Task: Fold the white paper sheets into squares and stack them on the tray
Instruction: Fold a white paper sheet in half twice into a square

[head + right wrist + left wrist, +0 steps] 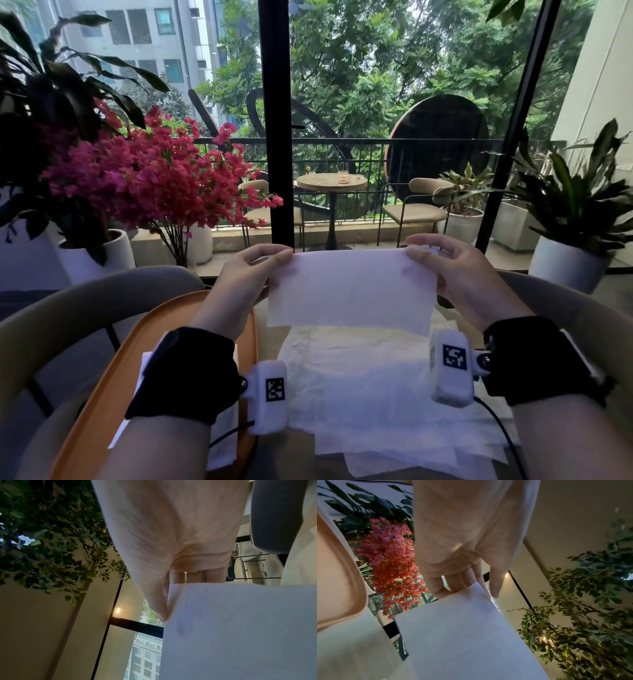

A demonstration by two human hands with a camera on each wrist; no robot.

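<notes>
A white paper sheet point(349, 289) hangs in the air in front of me, held by its two upper corners. My left hand point(274, 255) pinches the upper left corner, and my right hand point(416, 251) pinches the upper right one. The left wrist view shows the sheet point(462, 635) caught between thumb and fingers point(494, 586). In the right wrist view the thumb point(159, 608) presses on the sheet point(240, 628). Several more white sheets point(370, 387) lie spread on the table below. An orange tray point(102, 387) sits at the left, with white paper point(226, 442) on it partly hidden by my left wrist.
Grey chair backs point(85, 305) curve round the table at the left and right. Potted plants point(579, 205) and red flowers point(150, 171) stand by the window behind. Cables run from both wrist cameras point(269, 397) over the table.
</notes>
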